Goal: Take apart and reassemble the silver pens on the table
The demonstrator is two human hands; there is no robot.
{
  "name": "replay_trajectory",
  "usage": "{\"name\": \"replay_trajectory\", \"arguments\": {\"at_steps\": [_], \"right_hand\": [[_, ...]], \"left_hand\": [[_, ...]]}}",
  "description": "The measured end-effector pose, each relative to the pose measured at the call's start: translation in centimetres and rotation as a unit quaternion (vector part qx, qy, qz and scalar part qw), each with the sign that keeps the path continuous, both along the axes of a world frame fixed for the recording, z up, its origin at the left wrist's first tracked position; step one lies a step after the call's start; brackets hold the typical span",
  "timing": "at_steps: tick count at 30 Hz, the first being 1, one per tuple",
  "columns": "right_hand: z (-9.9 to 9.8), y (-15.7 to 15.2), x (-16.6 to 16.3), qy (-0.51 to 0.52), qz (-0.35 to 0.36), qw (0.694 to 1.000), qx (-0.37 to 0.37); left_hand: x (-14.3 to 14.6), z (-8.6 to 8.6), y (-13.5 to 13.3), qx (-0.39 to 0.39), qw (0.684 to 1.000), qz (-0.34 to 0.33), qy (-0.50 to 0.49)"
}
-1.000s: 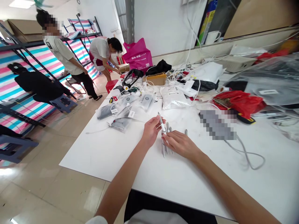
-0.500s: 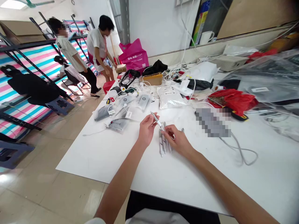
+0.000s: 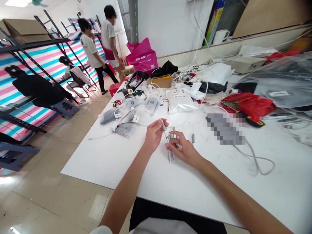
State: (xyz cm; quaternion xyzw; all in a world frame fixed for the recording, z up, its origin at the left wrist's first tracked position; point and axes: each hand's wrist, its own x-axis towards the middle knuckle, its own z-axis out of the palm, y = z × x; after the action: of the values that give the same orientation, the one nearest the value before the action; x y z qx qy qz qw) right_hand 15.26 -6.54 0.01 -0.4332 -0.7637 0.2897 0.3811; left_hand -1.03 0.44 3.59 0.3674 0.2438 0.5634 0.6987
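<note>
My left hand (image 3: 154, 134) pinches the grey upper end of a white-and-grey pen (image 3: 164, 128), which slants down toward my right hand. The thumb and fingers of my right hand (image 3: 185, 149) close about the pen's lower end; the fingertips partly cover it. Beneath my hands several similar pens (image 3: 170, 158) lie side by side on the white table (image 3: 109, 162), partly hidden by the right hand. One more pen (image 3: 193, 138) lies apart, just right of that hand.
Bagged grey items (image 3: 123, 129) and a white packet (image 3: 181, 101) lie beyond my hands. A blurred-out grey object (image 3: 225, 129) with a cable (image 3: 258, 159) is at right, near a red plastic bag (image 3: 251, 104). Behind stands a pink bag (image 3: 142, 57). Several people are at left.
The pen has turned steeper between my hands. My right hand's index finger has lifted and spread from the others. Two people in the background have shifted, one now standing more upright.
</note>
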Motion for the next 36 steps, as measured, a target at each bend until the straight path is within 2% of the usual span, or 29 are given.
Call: {"name": "replay_trajectory", "arguments": {"at_steps": [2, 5, 7, 9, 13, 31, 36], "right_hand": [[-0.3, 0.1, 0.0, -0.047, 0.016, 0.993, 0.11], [-0.5, 0.6, 0.1, -0.116, 0.047, 0.955, 0.271], [-0.4, 0.8, 0.2, -0.14, 0.046, 0.934, 0.327], [-0.3, 0.8, 0.4, -0.153, 0.041, 0.924, 0.349], [-0.2, 0.7, 0.6, -0.155, 0.043, 0.926, 0.341], [-0.2, 0.6, 0.1, -0.139, 0.055, 0.925, 0.35], [0.9, -0.1, 0.0, -0.131, 0.069, 0.952, 0.267]], "left_hand": [[0.0, 0.2, -0.2, 0.005, 1.0, -0.01, -0.002], [0.0, 0.4, -0.5, 0.003, 0.999, -0.034, -0.004], [0.0, 0.6, -0.8, 0.005, 0.999, -0.054, 0.0], [0.0, 0.8, -1.0, 0.014, 0.997, -0.073, 0.003], [0.1, 1.0, -1.4, 0.03, 0.995, -0.092, 0.007], [0.1, 0.7, -1.1, 0.018, 0.996, -0.075, 0.047], [0.2, 0.2, -0.7, 0.036, 0.994, -0.048, 0.087]]}}
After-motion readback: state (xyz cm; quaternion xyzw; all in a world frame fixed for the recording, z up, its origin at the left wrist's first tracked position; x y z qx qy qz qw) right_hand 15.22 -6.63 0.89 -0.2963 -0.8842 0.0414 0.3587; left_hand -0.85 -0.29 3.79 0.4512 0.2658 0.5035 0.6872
